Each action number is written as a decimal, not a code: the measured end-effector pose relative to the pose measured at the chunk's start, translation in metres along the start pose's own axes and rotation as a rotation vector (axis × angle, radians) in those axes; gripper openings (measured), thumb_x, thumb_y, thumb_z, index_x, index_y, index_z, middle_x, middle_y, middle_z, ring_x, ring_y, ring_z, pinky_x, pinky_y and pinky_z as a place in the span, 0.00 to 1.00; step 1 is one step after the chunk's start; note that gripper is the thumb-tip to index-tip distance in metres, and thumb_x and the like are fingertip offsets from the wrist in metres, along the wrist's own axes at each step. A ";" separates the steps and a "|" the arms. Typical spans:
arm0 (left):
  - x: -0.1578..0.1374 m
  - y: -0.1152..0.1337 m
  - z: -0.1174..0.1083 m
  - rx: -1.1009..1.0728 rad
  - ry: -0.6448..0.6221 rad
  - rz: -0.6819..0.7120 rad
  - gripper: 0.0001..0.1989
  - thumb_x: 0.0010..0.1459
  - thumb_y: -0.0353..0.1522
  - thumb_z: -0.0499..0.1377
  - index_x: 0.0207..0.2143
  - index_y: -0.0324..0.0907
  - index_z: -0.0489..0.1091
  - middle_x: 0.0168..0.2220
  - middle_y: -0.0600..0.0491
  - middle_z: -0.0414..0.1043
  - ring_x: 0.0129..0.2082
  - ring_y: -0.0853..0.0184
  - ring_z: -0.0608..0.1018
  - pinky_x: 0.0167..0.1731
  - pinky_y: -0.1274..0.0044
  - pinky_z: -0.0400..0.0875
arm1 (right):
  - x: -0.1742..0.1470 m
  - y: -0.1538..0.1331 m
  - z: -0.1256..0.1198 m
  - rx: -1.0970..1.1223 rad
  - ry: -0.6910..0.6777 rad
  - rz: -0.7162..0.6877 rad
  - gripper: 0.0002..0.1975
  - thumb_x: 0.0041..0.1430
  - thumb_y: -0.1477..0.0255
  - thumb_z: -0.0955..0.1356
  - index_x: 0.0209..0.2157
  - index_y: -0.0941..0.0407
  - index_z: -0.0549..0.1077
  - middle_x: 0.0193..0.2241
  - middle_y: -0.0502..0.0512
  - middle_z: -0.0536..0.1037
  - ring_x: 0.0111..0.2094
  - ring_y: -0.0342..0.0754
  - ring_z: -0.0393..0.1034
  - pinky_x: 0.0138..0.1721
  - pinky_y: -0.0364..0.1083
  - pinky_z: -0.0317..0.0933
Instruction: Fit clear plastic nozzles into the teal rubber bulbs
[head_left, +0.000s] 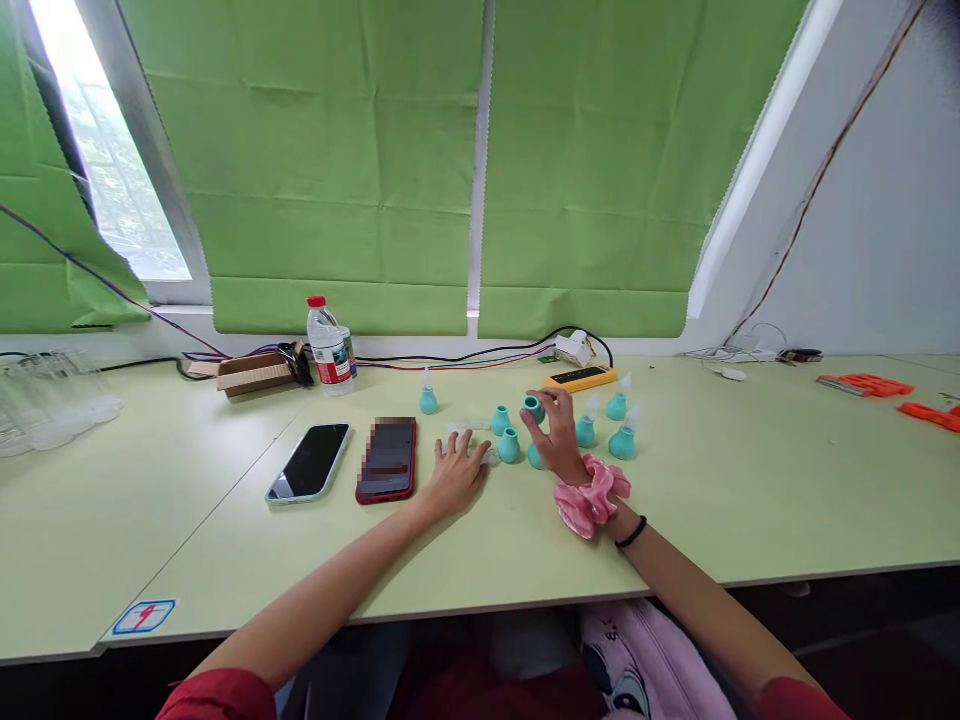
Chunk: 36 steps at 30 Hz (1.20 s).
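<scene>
My right hand (561, 440), with a pink scrunchie at the wrist, grips a teal rubber bulb (533, 406) between thumb and fingers, its round opening showing. Palm down on the table, my left hand (454, 474) has its fingers spread at some clear plastic nozzles (490, 457); whether it presses on them I cannot tell. Between the hands stand two open-necked teal bulbs (508, 446), and another bulb (535, 457) is partly hidden by my right hand. Right of that hand are several teal bulbs with clear nozzles fitted (622, 442). One more fitted bulb (428, 399) stands farther back.
Left of my hands lie a red-cased phone (387, 460) and a light-cased phone (310, 463). Behind are a red-capped bottle (329, 350), a cardboard box (255, 375), cables and a yellow power strip (582, 379). Clear cups (56, 400) lie far left, orange tools (866, 385) far right.
</scene>
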<state>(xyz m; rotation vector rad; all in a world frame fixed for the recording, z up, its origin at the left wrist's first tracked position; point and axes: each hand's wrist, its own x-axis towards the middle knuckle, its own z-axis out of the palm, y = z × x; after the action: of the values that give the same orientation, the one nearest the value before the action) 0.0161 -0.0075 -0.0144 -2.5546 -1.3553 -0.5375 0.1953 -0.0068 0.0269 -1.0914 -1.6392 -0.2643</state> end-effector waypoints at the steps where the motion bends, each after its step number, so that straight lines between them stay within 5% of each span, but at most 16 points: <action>1: 0.000 0.000 0.000 0.004 -0.003 0.001 0.18 0.55 0.34 0.44 0.50 0.48 0.54 0.52 0.46 0.51 0.51 0.54 0.54 0.45 0.56 0.50 | 0.002 0.006 0.000 -0.024 0.029 0.010 0.14 0.54 0.68 0.59 0.42 0.56 0.64 0.39 0.58 0.61 0.42 0.50 0.56 0.44 0.50 0.54; 5: 0.001 0.000 0.002 0.018 0.007 -0.004 0.18 0.57 0.34 0.42 0.50 0.48 0.53 0.52 0.46 0.51 0.51 0.54 0.54 0.45 0.57 0.50 | 0.005 0.032 0.005 -0.036 -0.005 0.064 0.15 0.53 0.70 0.60 0.44 0.56 0.64 0.38 0.59 0.61 0.40 0.51 0.57 0.42 0.51 0.56; 11: 0.001 0.001 0.003 0.021 0.033 -0.023 0.17 0.57 0.36 0.40 0.49 0.48 0.54 0.51 0.46 0.52 0.50 0.54 0.55 0.44 0.55 0.51 | 0.003 0.062 0.016 -0.054 -0.061 0.221 0.08 0.45 0.77 0.61 0.29 0.58 0.70 0.32 0.56 0.67 0.35 0.47 0.63 0.38 0.47 0.59; 20: -0.001 0.003 0.000 0.023 0.028 -0.025 0.18 0.57 0.39 0.40 0.49 0.48 0.55 0.51 0.45 0.52 0.49 0.54 0.56 0.43 0.52 0.50 | 0.004 0.055 0.008 -0.292 -0.270 0.501 0.07 0.42 0.69 0.64 0.25 0.54 0.73 0.27 0.51 0.73 0.28 0.46 0.65 0.26 0.43 0.56; 29: 0.017 -0.008 -0.016 0.059 0.114 -0.142 0.20 0.56 0.41 0.41 0.51 0.48 0.51 0.52 0.46 0.50 0.50 0.54 0.55 0.44 0.54 0.50 | 0.005 0.046 0.009 -0.315 -0.324 0.433 0.10 0.48 0.67 0.61 0.29 0.53 0.73 0.33 0.50 0.73 0.31 0.45 0.66 0.29 0.42 0.54; 36: 0.081 -0.044 -0.037 0.034 0.212 -0.326 0.26 0.53 0.38 0.47 0.54 0.45 0.45 0.55 0.42 0.44 0.51 0.51 0.54 0.45 0.60 0.53 | 0.005 0.038 0.008 -0.325 -0.177 0.281 0.11 0.51 0.69 0.60 0.32 0.55 0.71 0.34 0.53 0.72 0.37 0.49 0.64 0.36 0.46 0.54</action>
<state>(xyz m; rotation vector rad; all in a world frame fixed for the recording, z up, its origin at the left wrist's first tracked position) 0.0127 0.0657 0.0519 -2.1844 -1.6907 -0.8064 0.2190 0.0224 0.0142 -1.6142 -1.6066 -0.2605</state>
